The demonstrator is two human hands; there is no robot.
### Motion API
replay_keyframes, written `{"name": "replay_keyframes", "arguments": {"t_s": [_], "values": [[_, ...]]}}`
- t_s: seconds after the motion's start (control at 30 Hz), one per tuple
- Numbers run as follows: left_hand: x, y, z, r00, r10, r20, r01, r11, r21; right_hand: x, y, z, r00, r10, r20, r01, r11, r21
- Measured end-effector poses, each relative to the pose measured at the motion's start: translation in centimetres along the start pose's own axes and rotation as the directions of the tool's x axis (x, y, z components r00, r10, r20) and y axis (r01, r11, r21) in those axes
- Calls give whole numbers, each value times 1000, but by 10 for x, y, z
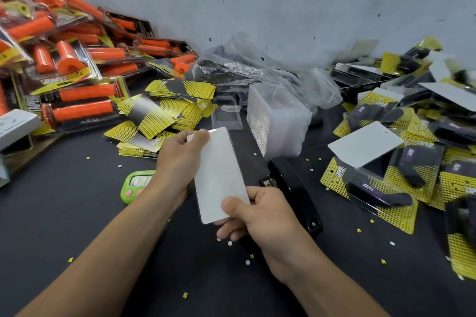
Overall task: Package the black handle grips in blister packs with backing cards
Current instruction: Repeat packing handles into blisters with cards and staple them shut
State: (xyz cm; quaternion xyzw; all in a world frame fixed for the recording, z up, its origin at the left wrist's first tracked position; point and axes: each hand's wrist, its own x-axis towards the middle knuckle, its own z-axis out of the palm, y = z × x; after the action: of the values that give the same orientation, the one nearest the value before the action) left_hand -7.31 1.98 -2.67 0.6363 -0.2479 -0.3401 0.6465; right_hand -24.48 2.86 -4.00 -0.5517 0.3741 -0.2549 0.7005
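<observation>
A backing card (pixel 219 172), white side up, is held over the dark table between both hands. My left hand (pixel 177 159) pinches its far top corner. My right hand (pixel 260 216) pinches its near bottom edge, thumb on top. A stack of clear blister shells (pixel 278 121) stands just beyond the card. Loose yellow-and-black backing cards (pixel 164 108) lie in a heap at centre left. Finished packs with black handle grips (pixel 376 188) are piled on the right. A clear plastic bag holding black grips (pixel 247 64) lies against the wall.
A black stapler (pixel 293 190) lies just right of my right hand. A green gadget (pixel 136 185) sits under my left wrist. Packs of orange grips (pixel 72 67) fill the left side. Small paper punch-outs dot the dark table (pixel 77 213).
</observation>
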Motion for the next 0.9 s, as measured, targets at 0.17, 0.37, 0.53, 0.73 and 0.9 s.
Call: {"name": "replay_keyframes", "arguments": {"t_s": [0.17, 0.37, 0.53, 0.73, 0.9], "values": [[-1, 1, 0, 992, 11, 123, -4, 999, -51, 2, 2, -1, 992, -70, -101, 67, 997, -36], [3, -5, 1, 999, 38, 32, -40, 997, 61, -3, 4, 3, 696, -678, -238, 356, 613, -706], [-7, -3, 7, 951, -101, 293, 114, 993, -26, -3, 2, 1, 566, -820, -88, 217, 251, -943], [-10, -5, 11, 922, -176, 344, 213, 974, -73, -5, 3, 3, 685, -728, 37, 163, 104, -981], [3, -9, 7, 929, -199, 312, 257, 953, -158, -2, 12, 2, 860, -500, -105, 209, 531, -821]]}}
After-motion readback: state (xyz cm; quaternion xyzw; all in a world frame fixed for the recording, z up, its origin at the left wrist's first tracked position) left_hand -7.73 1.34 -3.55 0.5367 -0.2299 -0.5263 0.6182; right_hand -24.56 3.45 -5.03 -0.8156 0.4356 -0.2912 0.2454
